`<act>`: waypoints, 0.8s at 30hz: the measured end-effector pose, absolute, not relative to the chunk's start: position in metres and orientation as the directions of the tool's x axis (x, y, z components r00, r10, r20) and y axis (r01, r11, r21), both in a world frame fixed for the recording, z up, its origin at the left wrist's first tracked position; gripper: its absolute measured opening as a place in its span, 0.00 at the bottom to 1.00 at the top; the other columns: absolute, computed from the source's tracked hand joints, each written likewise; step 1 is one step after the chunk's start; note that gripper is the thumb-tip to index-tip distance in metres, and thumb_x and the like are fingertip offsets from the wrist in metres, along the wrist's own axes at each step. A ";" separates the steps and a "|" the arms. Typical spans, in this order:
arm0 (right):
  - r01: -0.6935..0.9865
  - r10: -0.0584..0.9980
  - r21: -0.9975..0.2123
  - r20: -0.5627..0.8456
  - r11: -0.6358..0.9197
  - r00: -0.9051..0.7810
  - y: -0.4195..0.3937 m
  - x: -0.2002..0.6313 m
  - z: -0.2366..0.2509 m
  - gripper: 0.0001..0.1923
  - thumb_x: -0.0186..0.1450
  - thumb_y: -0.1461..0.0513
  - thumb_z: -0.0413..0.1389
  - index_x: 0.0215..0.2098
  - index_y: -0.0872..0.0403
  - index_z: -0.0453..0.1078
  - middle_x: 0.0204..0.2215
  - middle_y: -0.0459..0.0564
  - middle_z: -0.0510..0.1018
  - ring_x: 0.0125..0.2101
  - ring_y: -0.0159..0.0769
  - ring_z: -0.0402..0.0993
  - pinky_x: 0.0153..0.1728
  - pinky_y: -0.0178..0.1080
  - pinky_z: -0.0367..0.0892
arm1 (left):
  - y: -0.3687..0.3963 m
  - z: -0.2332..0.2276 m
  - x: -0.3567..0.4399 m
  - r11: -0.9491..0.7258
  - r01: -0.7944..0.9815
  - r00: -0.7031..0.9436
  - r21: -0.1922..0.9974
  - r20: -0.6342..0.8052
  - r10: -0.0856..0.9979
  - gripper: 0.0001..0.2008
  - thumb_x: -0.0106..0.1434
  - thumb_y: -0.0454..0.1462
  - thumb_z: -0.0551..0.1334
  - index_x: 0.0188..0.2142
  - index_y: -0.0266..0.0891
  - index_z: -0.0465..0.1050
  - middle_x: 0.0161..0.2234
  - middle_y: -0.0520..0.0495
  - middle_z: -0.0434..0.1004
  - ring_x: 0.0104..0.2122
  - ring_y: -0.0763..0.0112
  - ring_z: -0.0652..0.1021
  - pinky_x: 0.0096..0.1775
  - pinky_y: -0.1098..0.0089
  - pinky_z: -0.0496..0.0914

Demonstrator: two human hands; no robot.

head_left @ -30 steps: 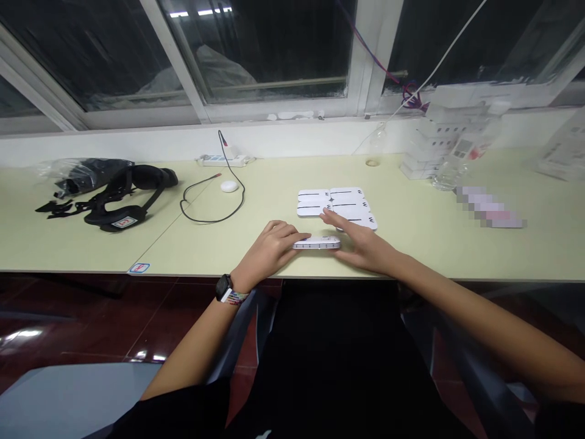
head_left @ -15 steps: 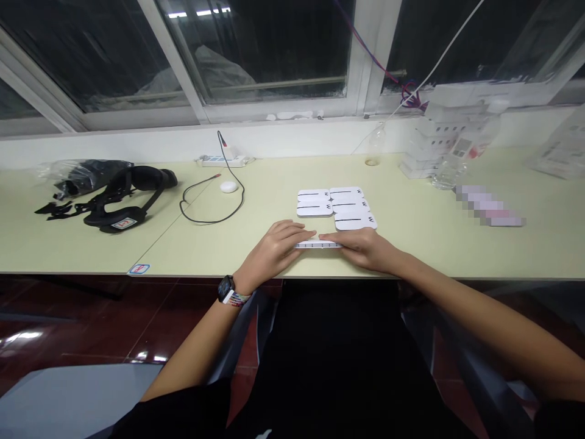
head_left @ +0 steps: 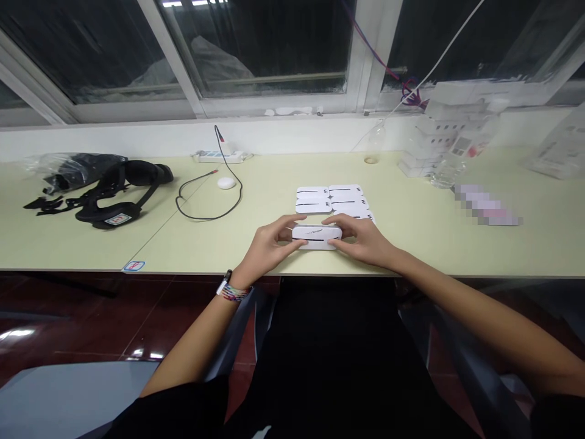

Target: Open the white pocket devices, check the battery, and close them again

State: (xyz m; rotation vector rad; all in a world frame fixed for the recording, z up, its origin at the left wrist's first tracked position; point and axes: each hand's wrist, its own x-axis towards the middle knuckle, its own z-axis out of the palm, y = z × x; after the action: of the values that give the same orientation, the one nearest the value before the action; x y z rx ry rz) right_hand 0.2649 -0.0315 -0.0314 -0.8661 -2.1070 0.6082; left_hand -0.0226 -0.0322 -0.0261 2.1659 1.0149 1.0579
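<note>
White case (head_left: 317,237) gripped at its ends by left hand (head_left: 269,244) and right hand (head_left: 363,241), just above surface (head_left: 411,244); more cases (head_left: 331,199) just beyond.

The small box (head_left: 317,236) between the hands is white with one thin black line along it. The flat pieces (head_left: 331,200) behind it are white too, each with a black stripe. The table (head_left: 411,244) is pale yellow-green, the cable (head_left: 208,201) black, the headset (head_left: 116,189) black with a red-white label
</note>
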 end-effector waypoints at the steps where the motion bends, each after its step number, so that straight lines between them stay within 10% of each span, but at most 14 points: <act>1: 0.394 0.749 -0.650 0.457 0.650 -0.480 -0.031 0.264 -0.032 0.20 0.73 0.58 0.63 0.63 0.46 0.75 0.51 0.51 0.86 0.37 0.40 0.82 0.44 0.48 0.82 | -0.031 -0.026 -0.022 -0.565 0.387 0.401 0.728 0.419 0.815 0.25 0.72 0.48 0.72 0.65 0.46 0.76 0.49 0.45 0.87 0.41 0.62 0.87 0.46 0.61 0.83; 10: 0.415 0.522 -0.317 0.541 0.853 -0.660 -0.023 0.256 -0.034 0.16 0.71 0.59 0.64 0.57 0.49 0.76 0.58 0.61 0.79 0.55 0.53 0.77 0.52 0.55 0.78 | -0.024 -0.027 -0.024 -0.573 0.554 0.459 0.604 0.352 0.815 0.15 0.75 0.43 0.66 0.58 0.44 0.78 0.52 0.44 0.82 0.50 0.56 0.79 0.55 0.53 0.76; 24: 0.511 0.657 -0.427 0.351 0.747 -0.667 0.039 0.243 -0.004 0.16 0.64 0.58 0.66 0.51 0.50 0.79 0.48 0.54 0.82 0.52 0.52 0.76 0.53 0.52 0.70 | -0.020 -0.036 -0.026 -0.499 0.597 0.337 0.629 0.368 0.867 0.27 0.83 0.49 0.54 0.75 0.45 0.58 0.70 0.36 0.71 0.68 0.50 0.72 0.69 0.46 0.65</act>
State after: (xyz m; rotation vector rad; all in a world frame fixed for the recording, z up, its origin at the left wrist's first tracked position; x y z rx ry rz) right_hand 0.2428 0.0387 -0.0040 -0.8830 -2.4562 0.4025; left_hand -0.0258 -0.0200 -0.0360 2.2245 1.2915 0.9671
